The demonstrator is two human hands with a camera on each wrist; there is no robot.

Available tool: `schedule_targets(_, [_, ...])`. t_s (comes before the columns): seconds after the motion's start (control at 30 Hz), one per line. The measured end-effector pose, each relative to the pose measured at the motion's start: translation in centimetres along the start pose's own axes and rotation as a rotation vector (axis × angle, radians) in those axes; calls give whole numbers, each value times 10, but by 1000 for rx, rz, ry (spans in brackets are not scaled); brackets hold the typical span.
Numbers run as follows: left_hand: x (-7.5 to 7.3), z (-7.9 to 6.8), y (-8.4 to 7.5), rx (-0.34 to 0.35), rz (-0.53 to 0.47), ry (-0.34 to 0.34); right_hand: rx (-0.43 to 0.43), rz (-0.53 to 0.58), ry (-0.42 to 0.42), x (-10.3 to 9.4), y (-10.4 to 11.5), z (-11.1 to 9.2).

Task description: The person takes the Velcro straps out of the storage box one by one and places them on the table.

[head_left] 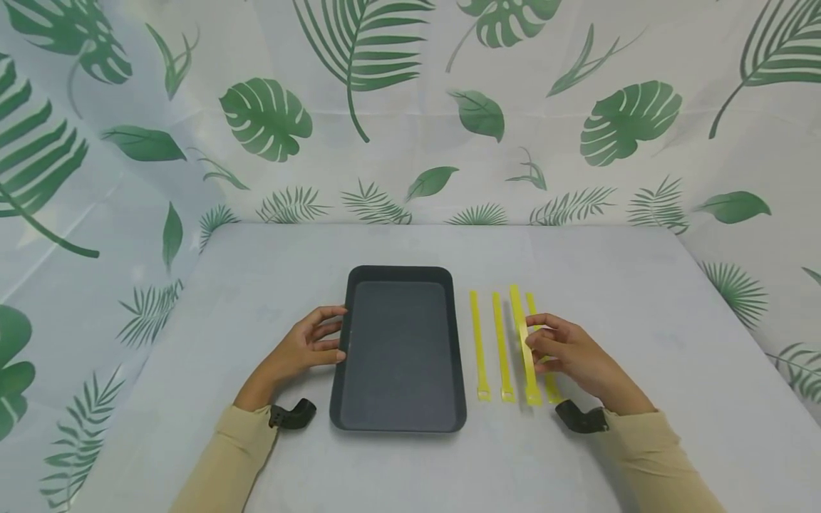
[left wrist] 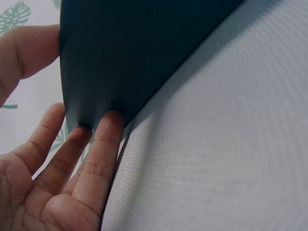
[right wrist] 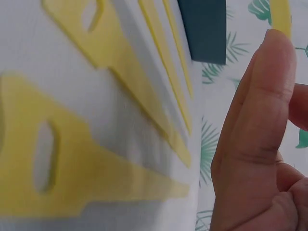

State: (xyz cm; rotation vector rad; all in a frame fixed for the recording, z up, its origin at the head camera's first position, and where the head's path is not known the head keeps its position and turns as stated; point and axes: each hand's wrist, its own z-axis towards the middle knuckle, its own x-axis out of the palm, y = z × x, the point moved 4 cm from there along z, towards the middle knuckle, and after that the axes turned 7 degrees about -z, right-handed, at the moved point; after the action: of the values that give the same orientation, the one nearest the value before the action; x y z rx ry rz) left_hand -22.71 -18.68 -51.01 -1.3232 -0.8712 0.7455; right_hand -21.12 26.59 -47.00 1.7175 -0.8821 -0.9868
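Note:
A dark grey rectangular tray (head_left: 399, 356) lies on the table. My left hand (head_left: 314, 340) is at its left side; in the left wrist view, nearly straight fingers (left wrist: 103, 154) touch the outer wall, with the thumb by its edge. Right of the tray, my right hand (head_left: 567, 350) pinches a thin yellow strap (head_left: 521, 335) with a slotted end, lifted with its shadow below. Another yellow strap (head_left: 553, 390) lies partly hidden under that hand. In the right wrist view, slotted yellow ends (right wrist: 62, 168) show large beside the fingers (right wrist: 262, 110).
Two more yellow straps, a left one (head_left: 479, 349) and one beside it (head_left: 503, 349), lie parallel between tray and right hand. A pale cloth covers the table (head_left: 256, 463). Behind it hangs a white backdrop (head_left: 385, 157) printed with green leaves.

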Motion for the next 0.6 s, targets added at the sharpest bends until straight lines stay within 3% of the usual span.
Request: schedule_targets(0.6, [-1, 0, 2, -2, 8, -11, 100, -108, -46, -38, -16, -9])
